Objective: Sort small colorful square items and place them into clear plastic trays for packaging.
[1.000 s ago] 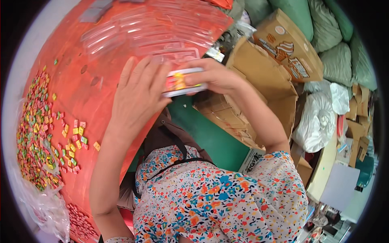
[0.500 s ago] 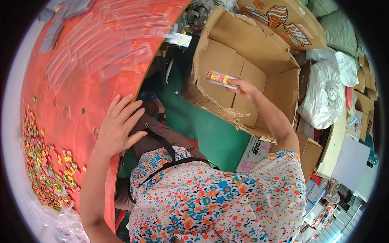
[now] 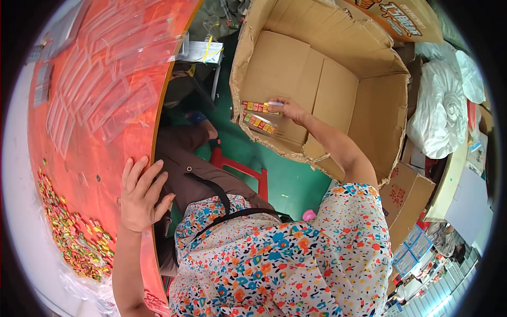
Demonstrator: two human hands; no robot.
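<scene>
My right hand point(image 3: 288, 110) reaches inside a big open cardboard box point(image 3: 280, 58), its fingers closed on the end of a slim clear tray of small red and yellow wrapped candies point(image 3: 254, 107). Just beside it, against the box's left wall, lies a second filled candy tray point(image 3: 259, 123). My left hand point(image 3: 142, 194) rests at the edge of the red table point(image 3: 113, 174), fingers spread and holding nothing.
Clear plastic trays point(image 3: 100, 84) spread over the table's far part; loose wrapped candies point(image 3: 79, 238) heap at its left. A red stool point(image 3: 243, 168) stands beside my legs. White sacks point(image 3: 438, 111) and a printed carton point(image 3: 404, 18) crowd the right.
My right hand has carried the candy tray left and down into the box. A second filled tray now shows there. The view has shifted; my left hand stays by the table edge.
</scene>
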